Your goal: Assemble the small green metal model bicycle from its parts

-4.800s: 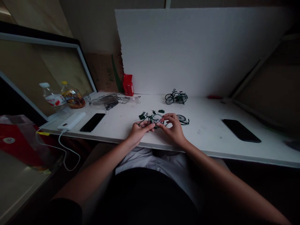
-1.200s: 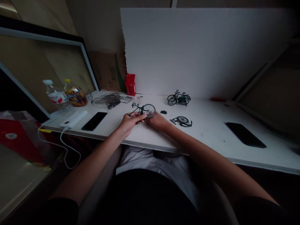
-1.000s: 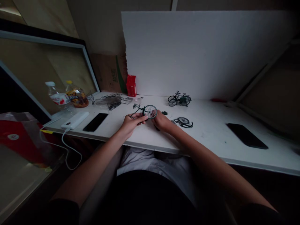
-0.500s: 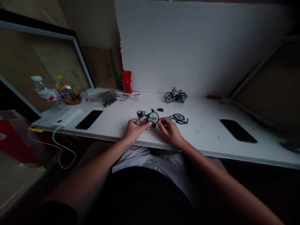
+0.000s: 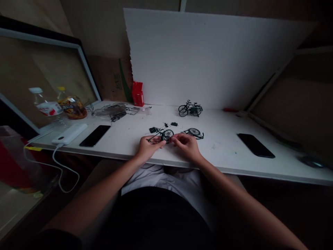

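Observation:
My left hand (image 5: 148, 146) grips a small dark green model bicycle (image 5: 167, 134) just above the table's front edge, its thumb near the spoked wheel. At the wheel's right side, the fingertips of my right hand (image 5: 187, 145) are pinched together against it. Whether a tiny part sits between those fingertips is hidden. Behind the left hand lies a dark green piece (image 5: 153, 130). A small green block (image 5: 174, 124) rests beyond the wheel. To the right of it, a loose wheel with a curved dark part (image 5: 194, 132) lies flat, partly behind my right hand.
Model bicycles (image 5: 191, 109) stand at the back near a white board (image 5: 208, 59). Left are a red box (image 5: 137, 94), a tangle of thin dark parts (image 5: 117, 113), two bottles (image 5: 73, 106), a phone (image 5: 95, 135) and a white power bank (image 5: 69, 134). A black slab (image 5: 255, 145) lies right.
The view has shifted slightly, so the whole scene sits a little lower and further left. The held bicycle has turned somewhat, and my right fingertips are closer in on its wheel.

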Demonstrator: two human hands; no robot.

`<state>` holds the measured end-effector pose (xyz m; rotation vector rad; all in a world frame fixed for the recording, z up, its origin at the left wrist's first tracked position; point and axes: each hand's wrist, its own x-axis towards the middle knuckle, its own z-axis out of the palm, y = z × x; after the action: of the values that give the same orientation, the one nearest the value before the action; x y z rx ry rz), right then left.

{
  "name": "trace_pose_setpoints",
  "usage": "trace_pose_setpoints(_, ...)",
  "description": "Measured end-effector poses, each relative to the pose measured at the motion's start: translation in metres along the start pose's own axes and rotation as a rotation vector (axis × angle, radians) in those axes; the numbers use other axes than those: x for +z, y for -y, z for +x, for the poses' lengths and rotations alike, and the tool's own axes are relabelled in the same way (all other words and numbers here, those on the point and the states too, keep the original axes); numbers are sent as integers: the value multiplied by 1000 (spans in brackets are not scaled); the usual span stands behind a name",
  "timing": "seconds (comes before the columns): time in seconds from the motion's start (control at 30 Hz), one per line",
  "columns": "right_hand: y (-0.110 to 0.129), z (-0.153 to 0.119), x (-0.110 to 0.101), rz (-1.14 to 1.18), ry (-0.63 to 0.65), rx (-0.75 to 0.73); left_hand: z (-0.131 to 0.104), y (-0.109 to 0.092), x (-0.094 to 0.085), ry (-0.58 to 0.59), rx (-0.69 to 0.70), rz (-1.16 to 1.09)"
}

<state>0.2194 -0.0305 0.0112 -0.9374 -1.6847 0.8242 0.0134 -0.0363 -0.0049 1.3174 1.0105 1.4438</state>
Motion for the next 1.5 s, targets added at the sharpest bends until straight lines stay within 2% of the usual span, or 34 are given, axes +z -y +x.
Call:
trace_pose_setpoints(0.23,-6,1,0,-22,9,3,0,5,-2,13,16,34)
trace_pose_setpoints(0.37,-10,0,2,-104,-40,-17,-1,3,-1,-14,8,34)
trace_pose_setpoints(0.47,-12,-2,3,-179,-54,-59,-4,3,0,-2,49,74)
trace_pose_setpoints(0.63,-12,-3,5,-241,-43,-91,-8,8,2,-83,131,158)
trace_pose_setpoints(0.73,-13,-3,6,-279,-46,-92,-10,9,4,-93,172,191)
trace_pose_setpoints(1.13,-16,1,8,-646,-5,-164,-13,10,9,-96,242,257)
trace_pose_setpoints(1.33,-12,0,7,-553,3,-120,-12,10,9,-87,220,233)
trace_pose_setpoints(1.5,-6,-3,7,-581,40,-165,-13,6,9,-101,214,242)
